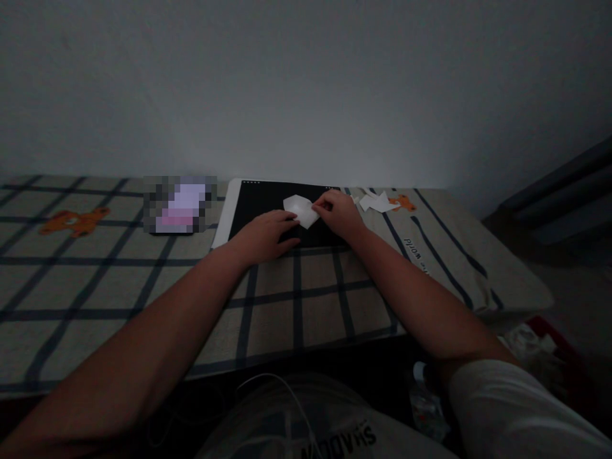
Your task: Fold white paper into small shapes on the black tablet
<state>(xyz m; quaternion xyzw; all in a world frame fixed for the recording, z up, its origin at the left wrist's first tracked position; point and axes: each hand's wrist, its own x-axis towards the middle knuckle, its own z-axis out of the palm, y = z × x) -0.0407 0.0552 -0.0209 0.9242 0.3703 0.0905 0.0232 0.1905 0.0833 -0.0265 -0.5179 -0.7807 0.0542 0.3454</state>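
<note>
1. Your left hand (265, 236) lies palm down on the black panel (261, 204). Its fingers (285, 220) are stretched out flat and close together, and the tips touch the lower left edge of the white paper (300, 209). They press on the paper rather than grip it.

2. Your right hand (340, 213) sits just right of the paper. Its fingers are pinched together on the paper's right edge, with the knuckles raised.

3. The white paper is a small folded piece. It lies on the far half of the black panel, between your two hands and touching both.

4. The black panel has a white border along its left side. It rests on the checked cloth (296, 299), close to the wall.

5. White paper scraps (377, 203) lie on the cloth just right of the panel, beside an orange bear print (404, 204).

6. A pixelated object (180, 205) lies on the cloth left of the panel, well apart from your hands.

7. The light is dim, so the folds of the paper cannot be made out.
</note>
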